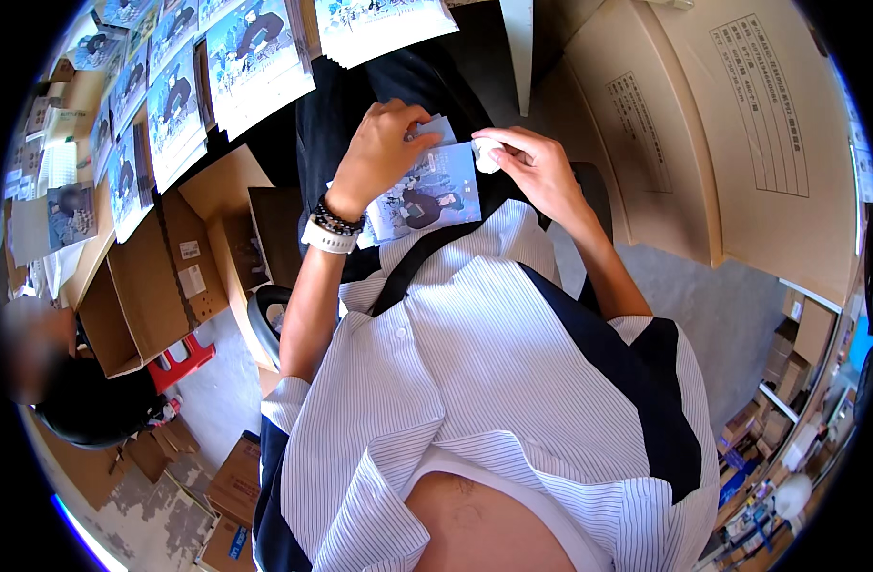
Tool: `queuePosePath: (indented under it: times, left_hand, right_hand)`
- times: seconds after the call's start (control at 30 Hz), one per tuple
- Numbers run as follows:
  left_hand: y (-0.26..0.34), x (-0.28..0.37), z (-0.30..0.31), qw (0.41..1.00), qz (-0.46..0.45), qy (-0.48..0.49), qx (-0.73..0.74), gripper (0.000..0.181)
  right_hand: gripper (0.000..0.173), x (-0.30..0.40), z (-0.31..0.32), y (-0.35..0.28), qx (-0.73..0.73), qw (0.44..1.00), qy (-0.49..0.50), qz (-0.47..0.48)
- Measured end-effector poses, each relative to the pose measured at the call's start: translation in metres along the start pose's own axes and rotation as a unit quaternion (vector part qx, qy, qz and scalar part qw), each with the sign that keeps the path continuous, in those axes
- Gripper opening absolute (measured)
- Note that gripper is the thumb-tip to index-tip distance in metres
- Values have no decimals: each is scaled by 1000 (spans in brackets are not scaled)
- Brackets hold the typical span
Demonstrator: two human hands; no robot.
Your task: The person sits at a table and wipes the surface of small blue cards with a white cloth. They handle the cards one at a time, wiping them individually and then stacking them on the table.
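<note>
Over my lap, my left hand grips a small bluish-grey card or packet, its thumb on top. Just beneath it lies a printed card or flat sleeve with a dark-clad cartoon figure, more such pieces showing under its left edge. My right hand pinches a small white item between thumb and fingers, beside the right edge of the printed card. What the white item is, I cannot tell. A white watch band and dark beads are on my left wrist.
Stacks of printed cards cover the table at the upper left. Open cardboard boxes stand below them, near a red plastic stool and another person in black. Large cartons rise on the right, with loaded shelves farther down.
</note>
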State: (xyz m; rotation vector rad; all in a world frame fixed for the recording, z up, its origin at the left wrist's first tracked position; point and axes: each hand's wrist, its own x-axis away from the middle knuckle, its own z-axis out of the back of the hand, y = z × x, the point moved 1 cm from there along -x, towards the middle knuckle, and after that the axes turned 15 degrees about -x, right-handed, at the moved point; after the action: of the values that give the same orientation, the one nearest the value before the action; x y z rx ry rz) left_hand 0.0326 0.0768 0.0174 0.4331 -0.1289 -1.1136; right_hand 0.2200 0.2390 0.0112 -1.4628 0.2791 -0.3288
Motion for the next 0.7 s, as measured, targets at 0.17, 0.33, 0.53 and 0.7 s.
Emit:
queuePosePath:
  times: [0.17, 0.33, 0.53, 0.7]
  left_hand:
    - [24, -2, 44, 993, 0, 58, 106, 17]
    - [54, -1, 84, 993, -1, 104, 61, 16]
    - [65, 2, 85, 995, -2, 78, 57, 15]
    - [58, 3, 82, 993, -4, 90, 82, 15]
  right_hand:
    - [29, -4, 0, -13, -104, 988, 37, 111]
    - [29, -15, 6, -68, -9, 977, 83, 195]
    - [38, -32, 0, -92, 79, 943, 26, 324]
    - [40, -30, -3, -90, 79, 945, 22, 317]
